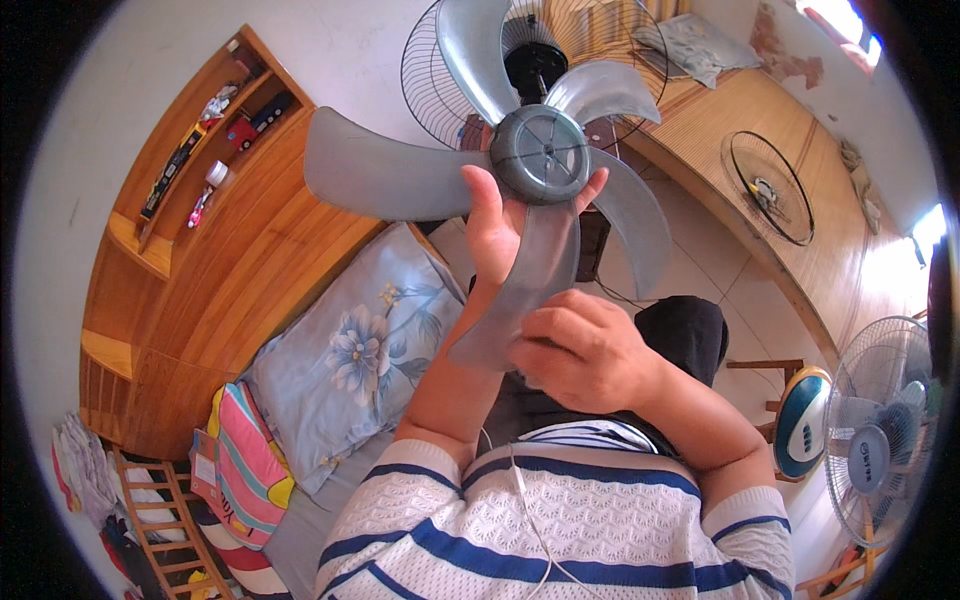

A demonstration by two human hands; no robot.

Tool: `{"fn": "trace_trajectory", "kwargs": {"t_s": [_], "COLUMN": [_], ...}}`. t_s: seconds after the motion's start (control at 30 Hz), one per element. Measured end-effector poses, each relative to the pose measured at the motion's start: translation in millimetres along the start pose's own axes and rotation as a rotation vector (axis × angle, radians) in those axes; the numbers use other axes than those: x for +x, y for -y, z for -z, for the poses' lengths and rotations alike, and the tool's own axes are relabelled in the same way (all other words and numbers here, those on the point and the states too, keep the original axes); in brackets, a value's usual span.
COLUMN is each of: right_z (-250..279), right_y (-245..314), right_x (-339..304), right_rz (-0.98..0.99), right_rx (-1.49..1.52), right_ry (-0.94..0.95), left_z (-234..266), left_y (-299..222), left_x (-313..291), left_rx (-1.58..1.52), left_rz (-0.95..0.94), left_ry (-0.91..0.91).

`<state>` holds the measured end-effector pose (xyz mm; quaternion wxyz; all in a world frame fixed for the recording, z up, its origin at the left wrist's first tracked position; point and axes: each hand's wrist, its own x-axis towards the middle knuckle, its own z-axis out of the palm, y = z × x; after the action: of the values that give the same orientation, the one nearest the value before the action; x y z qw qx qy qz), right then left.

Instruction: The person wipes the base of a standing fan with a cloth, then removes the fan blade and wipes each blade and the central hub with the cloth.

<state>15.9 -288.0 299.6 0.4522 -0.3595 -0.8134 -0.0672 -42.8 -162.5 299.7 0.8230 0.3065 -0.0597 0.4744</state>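
Note:
A grey translucent fan blade set [540, 155] with several curved blades and a round hub is held up in front of me. My left hand [497, 225] holds it from behind, just under the hub, with the thumb on one side of the lower blade and fingertips showing on the other. My right hand [585, 350] is curled at the edge of that lower blade, near its tip; the thumb is hidden. Beyond the blades stands a fan's black motor housing [535, 70] with a wire rear guard [425, 95] behind it.
A round wire front guard [770, 188] lies on the wooden board [700, 130] at the right. Another fan [868, 455] stands at the lower right, beside a teal-and-white oval base [802, 422]. On the left are a flowered pillow [350, 350] and a wooden headboard [235, 270] with shelves.

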Motion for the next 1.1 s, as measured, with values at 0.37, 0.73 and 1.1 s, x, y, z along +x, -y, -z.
{"fn": "trace_trajectory", "kwargs": {"t_s": [0.37,0.73,1.1], "right_z": [5.4,-27.7,75.4], "right_y": [-14.0,26.6,-36.8], "right_x": [6.6,-3.8,-20.7], "right_rz": [-0.342,-0.056,-0.882], "right_rx": [-0.299,0.037,0.191], "right_ry": [-0.139,0.015,-0.127], "left_z": [-6.8,-5.0,21.5], "left_y": [3.8,-3.8,-31.1], "left_x": [-9.7,-3.4,-8.5], "left_rx": [0.045,-0.082,-0.534], "left_rz": [0.028,-0.087,0.255], "left_ry": [-0.044,-0.107,0.109]}}
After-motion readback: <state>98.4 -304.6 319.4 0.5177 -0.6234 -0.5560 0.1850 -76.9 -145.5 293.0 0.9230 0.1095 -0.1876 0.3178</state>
